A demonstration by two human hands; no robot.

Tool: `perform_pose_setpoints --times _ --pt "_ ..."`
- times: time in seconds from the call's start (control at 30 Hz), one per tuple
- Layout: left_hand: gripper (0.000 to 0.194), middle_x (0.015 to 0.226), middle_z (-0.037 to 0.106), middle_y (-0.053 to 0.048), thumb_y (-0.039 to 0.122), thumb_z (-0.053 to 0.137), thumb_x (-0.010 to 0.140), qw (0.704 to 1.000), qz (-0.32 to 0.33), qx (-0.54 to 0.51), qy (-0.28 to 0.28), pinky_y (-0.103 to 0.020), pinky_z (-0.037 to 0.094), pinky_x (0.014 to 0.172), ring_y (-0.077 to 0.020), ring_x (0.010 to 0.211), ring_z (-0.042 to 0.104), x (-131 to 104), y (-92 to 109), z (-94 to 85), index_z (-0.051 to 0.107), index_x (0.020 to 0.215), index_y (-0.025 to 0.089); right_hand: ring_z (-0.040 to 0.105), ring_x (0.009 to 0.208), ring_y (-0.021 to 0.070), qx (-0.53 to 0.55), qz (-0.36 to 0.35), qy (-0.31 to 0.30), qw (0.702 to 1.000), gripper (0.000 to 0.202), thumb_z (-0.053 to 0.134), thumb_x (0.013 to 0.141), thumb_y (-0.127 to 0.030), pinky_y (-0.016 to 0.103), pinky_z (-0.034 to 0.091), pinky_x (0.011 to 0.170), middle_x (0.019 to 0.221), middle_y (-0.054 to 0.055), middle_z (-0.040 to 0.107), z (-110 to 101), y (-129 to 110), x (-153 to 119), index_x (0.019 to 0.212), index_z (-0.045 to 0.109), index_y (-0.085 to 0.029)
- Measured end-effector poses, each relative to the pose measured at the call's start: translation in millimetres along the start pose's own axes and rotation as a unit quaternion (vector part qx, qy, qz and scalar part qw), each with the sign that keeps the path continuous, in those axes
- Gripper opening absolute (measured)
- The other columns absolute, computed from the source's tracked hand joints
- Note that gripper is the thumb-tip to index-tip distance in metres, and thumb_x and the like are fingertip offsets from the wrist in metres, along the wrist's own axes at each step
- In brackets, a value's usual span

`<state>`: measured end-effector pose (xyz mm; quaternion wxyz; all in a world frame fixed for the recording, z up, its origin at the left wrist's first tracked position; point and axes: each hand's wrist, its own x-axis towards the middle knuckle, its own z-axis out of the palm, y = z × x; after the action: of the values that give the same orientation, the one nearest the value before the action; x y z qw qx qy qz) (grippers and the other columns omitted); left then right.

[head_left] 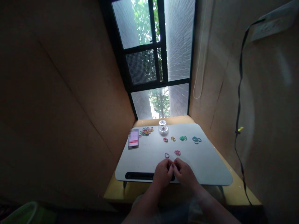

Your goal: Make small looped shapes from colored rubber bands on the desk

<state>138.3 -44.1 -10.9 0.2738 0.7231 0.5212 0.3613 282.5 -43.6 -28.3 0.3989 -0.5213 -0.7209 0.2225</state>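
Note:
My left hand (164,170) and my right hand (183,170) meet over the near edge of a white lap table (149,158). Pinched between their fingertips is a small yellowish hair tie (172,164), mostly covered by the fingers. Just beyond my left hand lies a single purple hair tie (167,155), with a pink pile (177,152) to its right. Farther back, small groups sit in a row: red hair ties (165,140), yellow ones (173,138), green ones (183,138) and teal-blue ones (196,139). A mixed-colour heap (146,131) rests at the back left.
A clear round container (163,128) stands at the table's back edge. A phone (133,138) with a lit screen lies at the left. The table has a black slot (140,176) along its front. Walls flank both sides; a black cable (239,90) hangs at the right.

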Motion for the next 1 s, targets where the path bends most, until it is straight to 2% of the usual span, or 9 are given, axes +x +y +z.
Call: perform_pose_setpoints --times 1.0 --pt "0.009 0.079 0.064 -0.001 0.019 0.05 0.084 1.0 -0.001 0.009 0.007 -0.025 0.038 0.068 -0.0149 0.073 0.056 -2.2 -1.5 0.1 0.059 0.082 0.019 0.053 0.061 0.0155 0.0 0.002 -0.004 1.0 0.014 0.046 0.087 -0.027 0.026 0.036 0.058 0.066 -0.001 0.057 1.7 0.4 -2.8 0.073 0.045 -0.022"
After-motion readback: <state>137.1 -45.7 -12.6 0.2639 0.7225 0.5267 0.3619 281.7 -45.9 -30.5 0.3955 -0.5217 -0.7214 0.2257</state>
